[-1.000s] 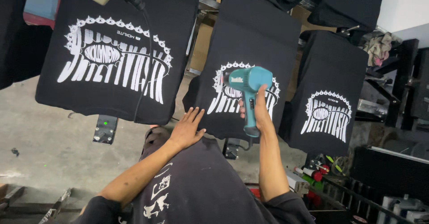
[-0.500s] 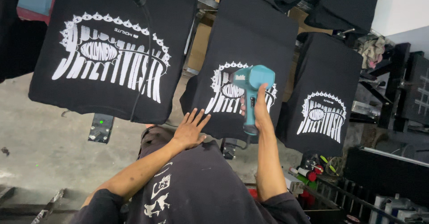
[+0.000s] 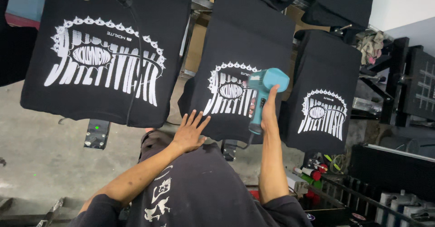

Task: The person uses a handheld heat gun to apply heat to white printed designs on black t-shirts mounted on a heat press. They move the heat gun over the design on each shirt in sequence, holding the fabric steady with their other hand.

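My right hand (image 3: 268, 108) grips a teal heat gun (image 3: 265, 90) by its handle, nozzle held over the white print on the middle black shirt (image 3: 247, 50). This shirt lies stretched on a press platen in front of me. My left hand (image 3: 189, 132) rests flat, fingers spread, on the near left corner of that same shirt. A larger black shirt (image 3: 97, 41) with the same white print lies on the platen to the left. A third printed black shirt (image 3: 327, 77) sits on the platen to the right.
More black garments (image 3: 337, 3) hang on platens at the back. A small box with a green light (image 3: 96, 133) hangs under the left platen. Racks and several bottles (image 3: 312, 170) stand at the lower right. Grey concrete floor (image 3: 41, 141) shows at the left.
The view has shifted slightly, so the platens sit a little lower and to the right. The heat gun has drifted a bit over the middle print. My left hand stays on the shirt.
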